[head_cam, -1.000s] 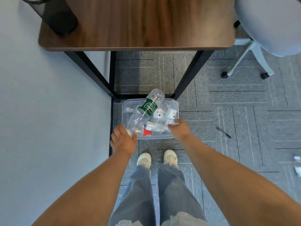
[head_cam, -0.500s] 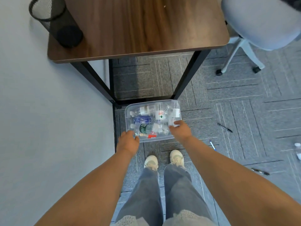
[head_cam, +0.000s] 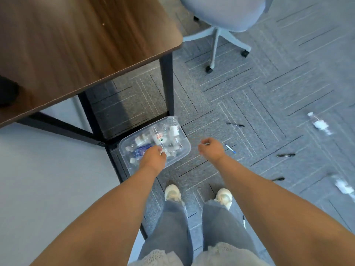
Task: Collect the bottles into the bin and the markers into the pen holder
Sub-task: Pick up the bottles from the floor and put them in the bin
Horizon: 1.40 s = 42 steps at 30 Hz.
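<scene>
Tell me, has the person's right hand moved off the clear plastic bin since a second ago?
Yes. The right hand has left the clear plastic bin rim and now hangs over the grey carpet to the bin's right, empty.

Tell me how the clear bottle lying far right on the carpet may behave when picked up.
The clear bottle looks empty, so probably light. Its thin plastic may dent under a firm squeeze. Lying on its side, it could roll if nudged, though the carpet should slow it.

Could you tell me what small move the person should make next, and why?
Probably reach the right hand to the blue-and-white marker lying just beside it. That hand looks empty, the bin already holds bottles, and markers still lie scattered on the carpet.
</scene>
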{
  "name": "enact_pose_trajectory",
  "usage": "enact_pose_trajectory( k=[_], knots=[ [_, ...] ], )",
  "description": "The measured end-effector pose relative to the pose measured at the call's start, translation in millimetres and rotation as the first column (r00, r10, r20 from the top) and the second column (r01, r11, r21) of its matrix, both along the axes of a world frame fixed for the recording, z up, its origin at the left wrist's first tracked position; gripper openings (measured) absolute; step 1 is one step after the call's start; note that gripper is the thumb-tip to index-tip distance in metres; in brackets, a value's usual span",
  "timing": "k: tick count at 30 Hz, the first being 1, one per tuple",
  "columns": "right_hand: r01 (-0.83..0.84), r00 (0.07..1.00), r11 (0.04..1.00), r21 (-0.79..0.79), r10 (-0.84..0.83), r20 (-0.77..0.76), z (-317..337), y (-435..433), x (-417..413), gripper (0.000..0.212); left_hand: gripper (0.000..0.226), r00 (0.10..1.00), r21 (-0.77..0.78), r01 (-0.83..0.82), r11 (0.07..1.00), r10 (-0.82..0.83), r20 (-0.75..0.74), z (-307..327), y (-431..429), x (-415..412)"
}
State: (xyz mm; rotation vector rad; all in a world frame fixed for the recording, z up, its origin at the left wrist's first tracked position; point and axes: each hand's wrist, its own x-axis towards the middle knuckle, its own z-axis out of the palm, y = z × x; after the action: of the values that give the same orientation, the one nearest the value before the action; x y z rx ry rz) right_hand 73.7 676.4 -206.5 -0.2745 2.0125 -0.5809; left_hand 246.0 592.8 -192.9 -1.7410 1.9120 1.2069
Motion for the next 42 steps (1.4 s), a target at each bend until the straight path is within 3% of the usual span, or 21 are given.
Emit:
enact_pose_trajectory(
  k=[11, 22, 26, 32, 42],
  knots=[
    [0.439, 0.898, 0.898, -0.008, -0.439, 0.026, -8, 180, -138, 0.011, 0.026, 0.92, -0.072, 0.388, 0.919, -0.391, -0.033, 12, 105, -199],
    [0.688, 0.726, 0.725, 0.03, -0.687, -0.041, 8, 384, -263, 0.015, 0.008, 0.76, -0.096, 0.631, 0.77, -0.638, -0.125, 3, 272, -387],
    [0.754, 0.655, 0.655, 0.038, -0.748, -0.102, 15, 445, -300, 0.018, 0.027, 0.675, -0.134, 0.709, 0.692, -0.722, -0.154, 13, 324, -443],
    [0.792, 0.61, 0.606, 0.066, -0.787, -0.091, 23, 482, -333, 0.025, 0.016, 0.58, -0.137, 0.793, 0.594, -0.804, -0.128, 21, 364, -497],
    [0.861, 0.504, 0.494, 0.119, -0.861, -0.067, 0, 495, -415, 0.027, 0.012, 0.526, -0.119, 0.834, 0.539, -0.841, -0.126, -6, 374, -617]
  ],
)
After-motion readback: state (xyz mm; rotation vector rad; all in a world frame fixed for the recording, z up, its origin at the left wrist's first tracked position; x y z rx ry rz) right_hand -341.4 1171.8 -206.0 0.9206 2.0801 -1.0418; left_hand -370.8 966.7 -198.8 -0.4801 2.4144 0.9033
